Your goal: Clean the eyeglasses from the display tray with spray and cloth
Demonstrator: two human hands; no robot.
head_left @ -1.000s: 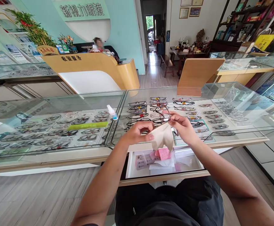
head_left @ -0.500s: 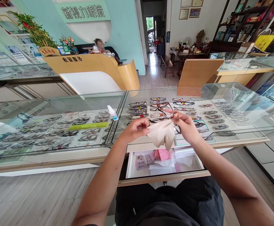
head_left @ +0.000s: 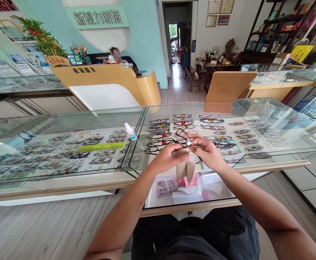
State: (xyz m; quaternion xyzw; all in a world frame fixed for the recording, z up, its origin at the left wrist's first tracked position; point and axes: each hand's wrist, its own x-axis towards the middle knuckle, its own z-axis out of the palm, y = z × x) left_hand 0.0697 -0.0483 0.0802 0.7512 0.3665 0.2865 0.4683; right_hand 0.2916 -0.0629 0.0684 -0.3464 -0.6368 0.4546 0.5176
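Above the glass counter, a pair of dark-rimmed eyeglasses [head_left: 183, 138] is held between my two hands. My left hand [head_left: 170, 157] is closed at one side of the frame, its fingertips by the lower rim and its thumb over the cloth. My right hand [head_left: 207, 150] grips the other side with thumb and fingers. A beige cleaning cloth [head_left: 185, 171] hangs in folds beneath the glasses, between the hands; its upper part is hidden by the fingers. To the left, a small white spray bottle [head_left: 130, 132] with a blue label stands on the counter top.
Under the glass top [head_left: 174, 107] lie rows of spectacle frames. An open drawer [head_left: 150, 196] below my hands holds papers and pink slips. A wooden-backed stand [head_left: 230, 90] rises at the counter's far edge. A person sits behind the yellow reception desk [head_left: 144, 86].
My left hand has moved right to the eyeglasses, and the hands are closer together. The cloth, stretched between them before, now hangs bunched below. The glasses are slightly lower and turned.
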